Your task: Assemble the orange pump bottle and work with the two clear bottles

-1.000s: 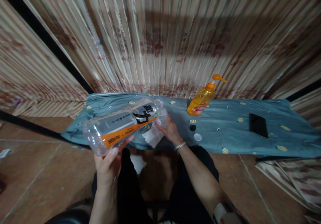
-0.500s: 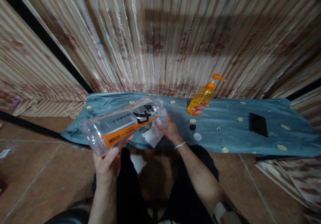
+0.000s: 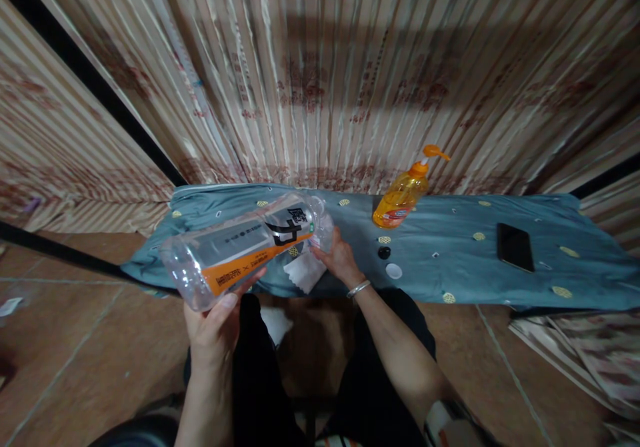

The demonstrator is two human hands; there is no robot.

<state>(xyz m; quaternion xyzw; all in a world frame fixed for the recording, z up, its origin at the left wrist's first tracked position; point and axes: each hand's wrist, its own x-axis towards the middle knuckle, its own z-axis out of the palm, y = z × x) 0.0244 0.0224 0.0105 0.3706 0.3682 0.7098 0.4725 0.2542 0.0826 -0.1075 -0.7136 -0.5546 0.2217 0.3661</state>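
A large clear plastic bottle with an orange, black and silver label lies tilted across both hands, its bottom at the left. My left hand holds it from below near the bottom. At the neck end, my right hand grips a small clear plastic piece; where it meets the bottle is hard to make out. Beneath the hands a crumpled white tissue rests on the blue cloth. A black cap and a white disc lie right of my right hand.
An orange pump bottle stands at the back of the cloth-covered table. A black phone lies on the right. Behind hangs a pleated curtain, with black poles at both sides.
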